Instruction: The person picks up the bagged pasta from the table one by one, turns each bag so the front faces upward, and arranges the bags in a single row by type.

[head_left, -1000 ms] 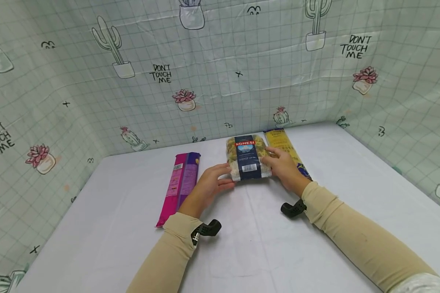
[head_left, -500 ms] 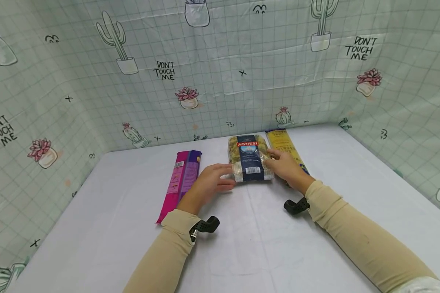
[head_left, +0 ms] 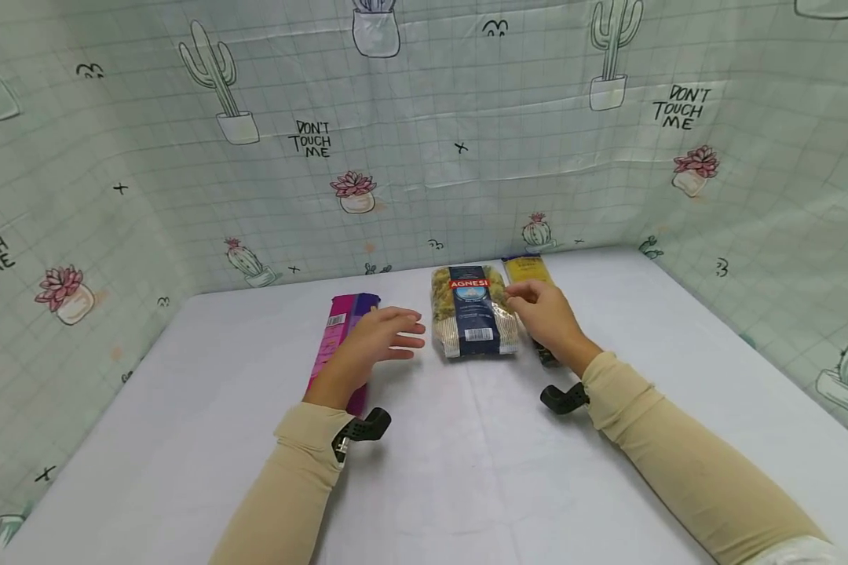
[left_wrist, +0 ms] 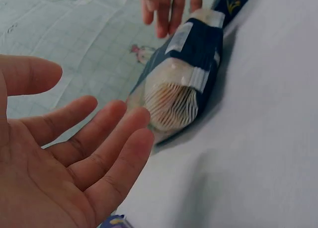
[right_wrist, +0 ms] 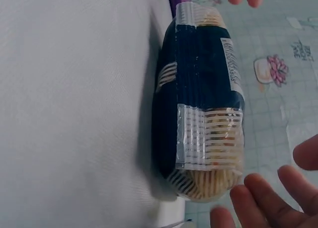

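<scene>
A clear bag of pasta point(head_left: 475, 312) with a dark blue AGNESI label lies on the white table, its barcode end towards me. My right hand point(head_left: 547, 320) is at the bag's right edge. In the right wrist view its fingers are loosely bent beside the bag's near corner, without a grip; whether they touch it I cannot tell. My left hand point(head_left: 381, 339) hovers left of the bag, apart from it, palm facing it and fingers extended. Beneath that hand lies a long pink and purple packet point(head_left: 330, 339), partly hidden.
A yellow packet with dark blue ends point(head_left: 526, 269) lies right of the pasta bag, partly covered by my right hand. A cloth printed with cacti point(head_left: 410, 157) rises behind the white table point(head_left: 452, 486) and along both its sides.
My left hand has drawn away from the pasta bag to the left, now over the pink packet. My right hand stays at the bag's right edge, its fingers slightly loosened.
</scene>
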### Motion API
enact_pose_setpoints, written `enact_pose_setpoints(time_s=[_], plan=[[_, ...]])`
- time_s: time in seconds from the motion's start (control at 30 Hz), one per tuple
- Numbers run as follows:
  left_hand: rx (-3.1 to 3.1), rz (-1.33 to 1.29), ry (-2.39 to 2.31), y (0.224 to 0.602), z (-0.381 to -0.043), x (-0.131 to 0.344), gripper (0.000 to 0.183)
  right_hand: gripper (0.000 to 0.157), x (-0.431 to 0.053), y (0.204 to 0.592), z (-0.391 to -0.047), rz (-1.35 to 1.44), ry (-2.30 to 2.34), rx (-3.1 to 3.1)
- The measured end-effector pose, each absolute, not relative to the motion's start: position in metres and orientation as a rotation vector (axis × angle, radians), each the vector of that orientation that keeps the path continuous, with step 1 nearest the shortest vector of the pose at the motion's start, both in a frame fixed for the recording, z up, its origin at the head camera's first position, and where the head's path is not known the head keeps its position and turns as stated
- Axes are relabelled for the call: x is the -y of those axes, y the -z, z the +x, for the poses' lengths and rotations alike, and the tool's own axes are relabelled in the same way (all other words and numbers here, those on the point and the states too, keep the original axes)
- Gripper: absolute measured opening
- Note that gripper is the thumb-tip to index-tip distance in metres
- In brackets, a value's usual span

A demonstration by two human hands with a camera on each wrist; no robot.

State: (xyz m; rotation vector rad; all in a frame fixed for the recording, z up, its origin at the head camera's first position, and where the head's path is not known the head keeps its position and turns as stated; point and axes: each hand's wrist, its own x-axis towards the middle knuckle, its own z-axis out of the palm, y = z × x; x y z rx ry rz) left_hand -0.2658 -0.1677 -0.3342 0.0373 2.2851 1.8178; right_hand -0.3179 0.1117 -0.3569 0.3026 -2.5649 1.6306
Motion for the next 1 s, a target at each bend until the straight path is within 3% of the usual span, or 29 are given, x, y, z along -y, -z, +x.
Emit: enact_pose_setpoints(time_s=[0.53,1.0], plan=[[-2.462,0.084,-1.662,0.328,-0.241,0.228,0.046,0.021,-0.058,0.349,-0.295,0.514,-1.456,2.619],[-2.626,0.01,-1.586,0.334,-0.229,0.269,0.046,0.018,-0.007,0.351,-0.294,0.613,-1.676,2.667]])
